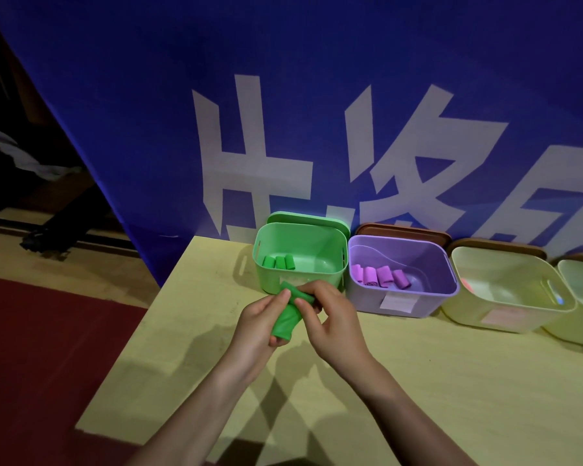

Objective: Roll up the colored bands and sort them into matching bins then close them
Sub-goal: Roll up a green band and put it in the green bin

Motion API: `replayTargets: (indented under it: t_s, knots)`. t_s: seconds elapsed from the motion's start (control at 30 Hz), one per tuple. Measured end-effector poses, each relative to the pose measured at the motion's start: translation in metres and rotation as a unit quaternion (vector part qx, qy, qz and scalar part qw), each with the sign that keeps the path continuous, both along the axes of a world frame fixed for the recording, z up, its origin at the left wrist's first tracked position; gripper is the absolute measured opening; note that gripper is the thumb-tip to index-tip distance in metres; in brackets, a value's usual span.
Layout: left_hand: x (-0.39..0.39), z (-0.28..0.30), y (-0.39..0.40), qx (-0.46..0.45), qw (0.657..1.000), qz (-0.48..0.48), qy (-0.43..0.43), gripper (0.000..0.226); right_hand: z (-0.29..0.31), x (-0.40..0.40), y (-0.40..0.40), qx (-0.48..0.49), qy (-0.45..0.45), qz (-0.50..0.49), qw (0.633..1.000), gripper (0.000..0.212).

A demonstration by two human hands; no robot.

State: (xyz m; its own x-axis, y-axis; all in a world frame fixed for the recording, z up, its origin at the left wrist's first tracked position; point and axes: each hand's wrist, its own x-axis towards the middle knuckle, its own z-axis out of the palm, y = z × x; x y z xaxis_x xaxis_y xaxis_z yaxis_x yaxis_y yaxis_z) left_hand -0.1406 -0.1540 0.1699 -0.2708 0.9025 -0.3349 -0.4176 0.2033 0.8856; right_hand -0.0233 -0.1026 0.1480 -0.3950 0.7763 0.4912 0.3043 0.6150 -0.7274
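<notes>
Just before the green bin (300, 257), my left hand (260, 326) and right hand (330, 317) both pinched a green band (285, 319), kept close for an easy drop beside three green rolls (279, 262). Purple bin (401, 277) touched its right side. Yellow table (451, 381); blue banner (283, 95) behind.

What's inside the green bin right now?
Three rolled green bands lie at the left of the green bin. The hands and the bin's near wall hide part of its floor.
</notes>
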Motion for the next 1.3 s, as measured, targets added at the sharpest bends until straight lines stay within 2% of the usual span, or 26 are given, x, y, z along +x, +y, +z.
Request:
replayTargets:
  t_s: [0.1,0.27,0.5,0.7,0.8,0.87,0.97,1.03,1.1,1.17,1.23,1.3]
  knots:
    - [-0.005,0.005,-0.005,0.018,0.998,0.006,-0.062,0.020,0.006,-0.003,0.001,0.037,-0.032,0.015,0.999,0.016]
    - [-0.017,0.014,-0.006,0.044,0.997,0.015,-0.069,0.021,0.025,-0.015,0.011,0.081,-0.058,0.039,0.994,0.012]
    - [-0.033,0.023,-0.014,0.092,0.993,0.020,-0.076,0.019,0.043,-0.026,0.016,0.042,-0.024,0.090,0.995,0.019]
    - [-0.037,0.022,-0.022,0.072,0.994,0.003,-0.087,0.021,0.034,-0.027,0.010,0.010,-0.015,0.107,0.994,0.024]
    - [-0.038,0.020,-0.021,0.073,0.995,0.008,-0.070,0.022,0.024,-0.023,0.001,-0.029,0.007,0.111,0.993,0.029]
    - [-0.040,0.019,-0.018,0.082,0.995,0.001,-0.050,0.018,0.018,-0.020,-0.006,-0.093,0.036,0.116,0.988,0.031]
    - [-0.044,0.015,-0.014,0.087,0.996,-0.032,0.011,0.015,0.017,-0.019,-0.014,-0.213,0.118,0.114,0.963,0.027]
    - [-0.047,0.012,-0.013,0.093,0.991,-0.067,0.073,0.013,0.019,-0.021,-0.014,-0.256,0.148,0.095,0.950,0.029]
    - [-0.049,0.010,-0.013,0.088,0.981,-0.092,0.145,0.010,0.019,-0.022,-0.012,-0.288,0.147,0.093,0.942,0.032]
    - [-0.049,0.009,-0.012,0.075,0.974,-0.094,0.191,0.010,0.019,-0.023,-0.009,-0.320,0.135,0.101,0.932,0.025]
    - [-0.047,0.007,-0.011,0.071,0.974,-0.085,0.196,0.014,0.019,-0.023,-0.005,-0.331,0.124,0.079,0.932,0.017]
    - [-0.043,0.004,-0.012,0.058,0.984,-0.057,0.160,0.017,0.018,-0.022,-0.002,-0.313,0.112,0.050,0.942,0.014]
